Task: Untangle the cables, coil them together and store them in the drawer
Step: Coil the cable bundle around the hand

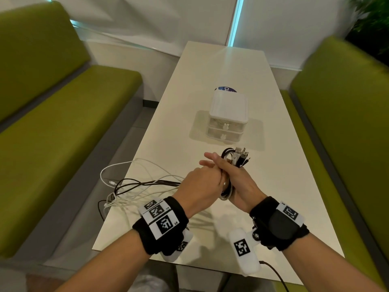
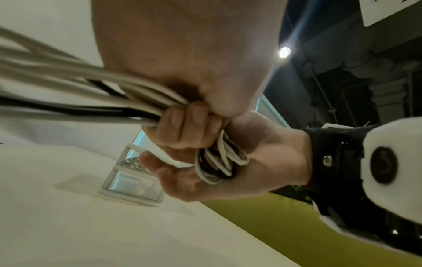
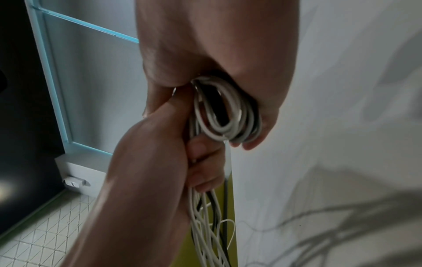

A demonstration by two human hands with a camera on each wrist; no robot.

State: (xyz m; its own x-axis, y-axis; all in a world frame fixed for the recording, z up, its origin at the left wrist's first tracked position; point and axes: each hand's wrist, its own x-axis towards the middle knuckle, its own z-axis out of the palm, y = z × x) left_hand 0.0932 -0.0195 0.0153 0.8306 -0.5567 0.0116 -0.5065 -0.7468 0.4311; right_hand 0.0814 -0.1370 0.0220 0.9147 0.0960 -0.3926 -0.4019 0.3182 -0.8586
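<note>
Green benches flank a pale table (image 1: 210,85), and above its near end the cables (image 1: 228,171) are gathered into a small coil of white and black loops, plugs sticking up together at the top. That coil sits in the right hand (image 1: 235,182), whose fingers curl round it; it seems to serve as the fixed core, keeping finished turns from springing apart. Pressed against it, the left hand (image 1: 200,186) clenches the loose strands where they enter the coil, probably to keep them bunched and taut so each wrap lies flat. From that grip the uncoiled lengths trail left over the table edge and hang in slack loops, so much cable remains to wind. Both hands work raised above the surface, likely so the tails run free without snagging. Farther along the table stands the drawer unit (image 1: 228,121), two clear drawers, both closed, placed within reach for stowing. Behind it a blue label (image 1: 226,89) peeks out, its wording unreadable.
</note>
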